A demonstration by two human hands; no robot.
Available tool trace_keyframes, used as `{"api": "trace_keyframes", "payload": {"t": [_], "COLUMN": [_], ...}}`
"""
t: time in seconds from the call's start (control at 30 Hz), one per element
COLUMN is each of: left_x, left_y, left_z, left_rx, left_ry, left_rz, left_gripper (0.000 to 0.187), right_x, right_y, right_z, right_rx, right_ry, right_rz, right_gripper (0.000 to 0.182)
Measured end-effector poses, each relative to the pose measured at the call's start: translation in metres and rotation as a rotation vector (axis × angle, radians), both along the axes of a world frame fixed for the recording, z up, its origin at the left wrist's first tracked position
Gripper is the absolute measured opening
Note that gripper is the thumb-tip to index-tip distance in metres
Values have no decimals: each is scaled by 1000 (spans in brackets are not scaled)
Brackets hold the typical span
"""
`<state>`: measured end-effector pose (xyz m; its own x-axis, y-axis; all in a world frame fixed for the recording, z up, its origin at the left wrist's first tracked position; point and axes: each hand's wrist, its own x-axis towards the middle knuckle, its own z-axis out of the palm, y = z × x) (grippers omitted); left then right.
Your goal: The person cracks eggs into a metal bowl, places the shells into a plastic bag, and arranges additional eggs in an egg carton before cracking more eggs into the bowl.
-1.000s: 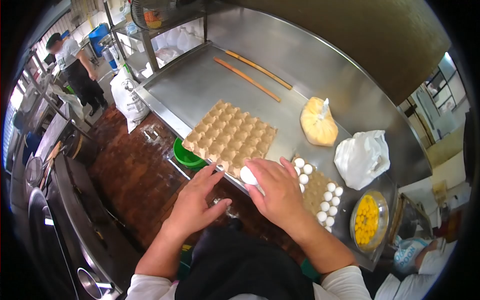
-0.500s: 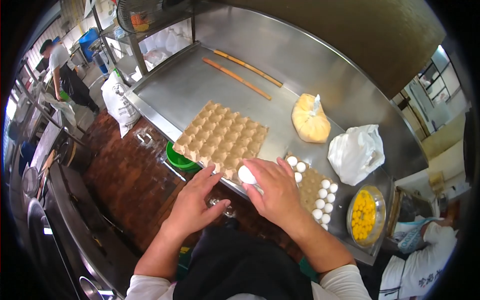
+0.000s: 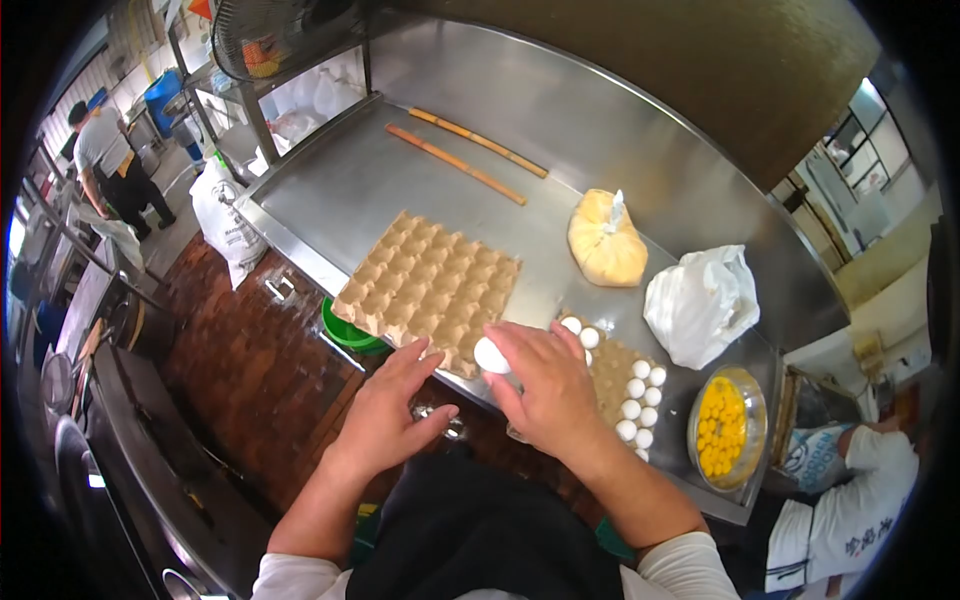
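A white egg is held between the thumb and fingers of my right hand, near the front edge of an empty cardboard egg tray. To its left, my left hand has its fingers apart and holds nothing. Partly behind my right hand lies a second tray with several white eggs. A glass bowl of yellow yolks stands to the right of that tray.
On the steel table are two wooden sticks, a tied bag of yellow stuff and a white plastic bag. A green bucket is below the front edge. One person stands far left, another at right.
The view has shifted slightly, so the table items appear a little further left. The egg is still in my right hand, and my left hand remains open. The person at far left has changed posture.
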<state>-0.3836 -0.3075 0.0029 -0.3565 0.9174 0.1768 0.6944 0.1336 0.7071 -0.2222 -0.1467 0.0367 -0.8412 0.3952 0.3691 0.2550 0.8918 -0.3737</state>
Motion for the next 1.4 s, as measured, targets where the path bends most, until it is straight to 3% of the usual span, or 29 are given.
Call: {"api": "trace_keyframes", "payload": {"t": [1.4], "left_x": [25], "left_y": [30], "left_z": [-4], "left_rx": [-10], "left_ry": [-36], "left_rz": [-96], "left_gripper": [60], "right_x": [37], "right_y": [12], "right_z": [-4], "right_rx": [-34], "right_ry": [74], "right_rz": [-92], "right_gripper": [50]}}
